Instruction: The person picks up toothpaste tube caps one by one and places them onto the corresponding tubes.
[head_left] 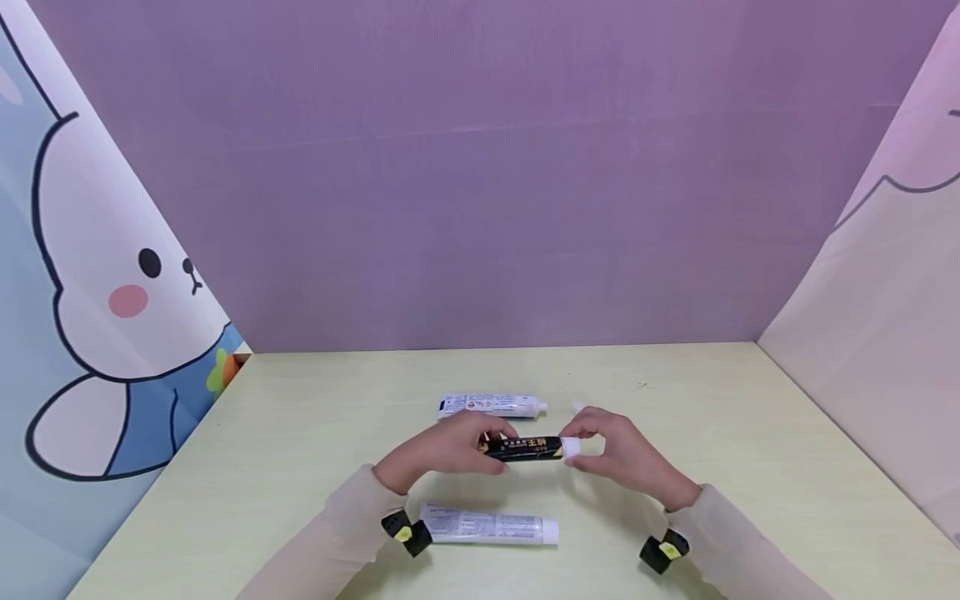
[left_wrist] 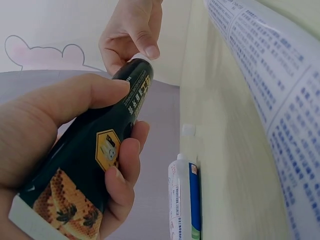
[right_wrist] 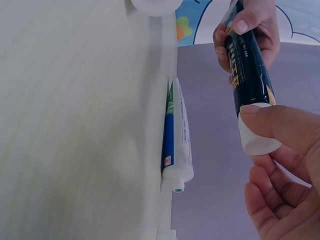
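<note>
Tube (head_left: 528, 449) with a dark body, gold lettering and a honeycomb print sits between the two hands, held above the table (head_left: 300, 433). The left hand (head_left: 459, 447) is wrapped about its body, thumb on one side and curled fingers on the other. The right hand (head_left: 621, 450) grasps the white cap (right_wrist: 257, 134) at the tube's end, thumb and fingertips in a pinch. The step in hand looks to be work on that cap, either putting it on or taking it off; how tightly it sits cannot be told. The next move seems to call for a steady left hold, without squeezing the body, while the right fingers twist the cap about the tube's axis. Just beyond the left hand lies a white and blue tube (head_left: 491, 406), its nozzle bare and pointing to the right hand's side. Just past the right fingertips is a small white piece (left_wrist: 188, 130), probably that tube's loose cap. Nearer the person, close by the left wrist, lies another white tube (head_left: 487, 527), capped. Well beyond both hands rises a purple backdrop (head_left: 487, 208).
</note>
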